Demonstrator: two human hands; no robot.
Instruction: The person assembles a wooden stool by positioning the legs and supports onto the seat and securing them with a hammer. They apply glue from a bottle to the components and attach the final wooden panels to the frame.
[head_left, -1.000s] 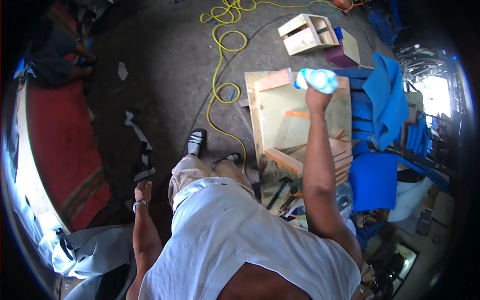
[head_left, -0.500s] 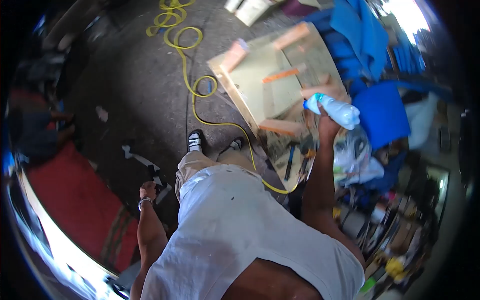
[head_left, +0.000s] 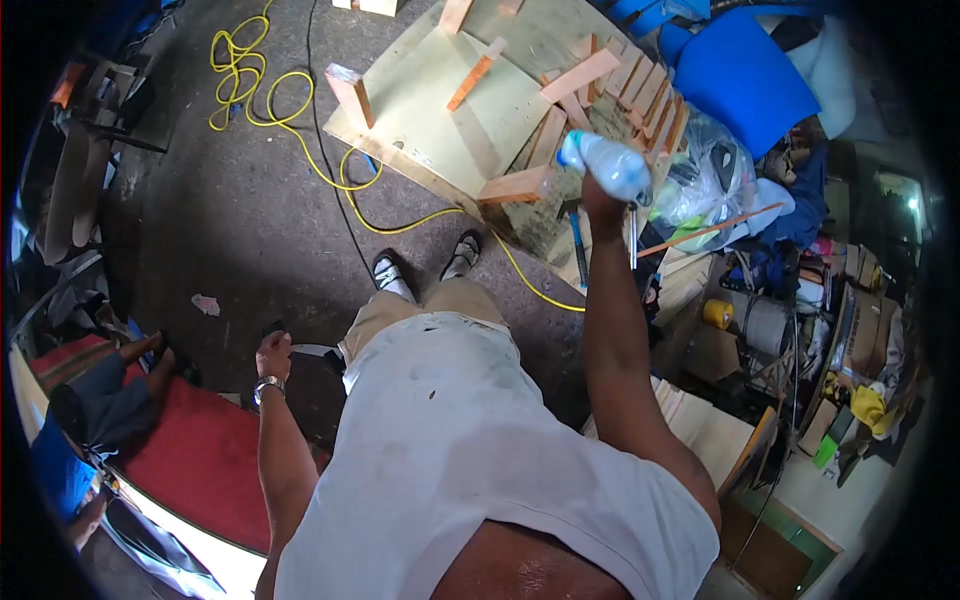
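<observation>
A clear plastic bottle with a blue cap [head_left: 612,165] is held out over the edge of a wooden worktable [head_left: 400,150], my right hand [head_left: 602,208] wrapped round it. Wood blocks [head_left: 515,186] stand and lie on the table, and a hammer with a blue handle [head_left: 578,248] is beside my right hand. Low on the left, my left hand [head_left: 273,357] has its fingers curled round a strap, dark at one end and pale at the other [head_left: 317,350]. A watch [head_left: 268,384] is on that wrist.
A yellow hose [head_left: 290,125] and a dark cable run over the floor near my feet. At left, a person [head_left: 110,400] is on a red surface [head_left: 205,460]. Plastic bags [head_left: 705,180], a blue chair [head_left: 745,80] and cluttered shelves [head_left: 860,340] stand at right.
The view has turned, so the table appears higher and further left. The bottle has shifted left in view, still in my right hand. More of the person at left shows.
</observation>
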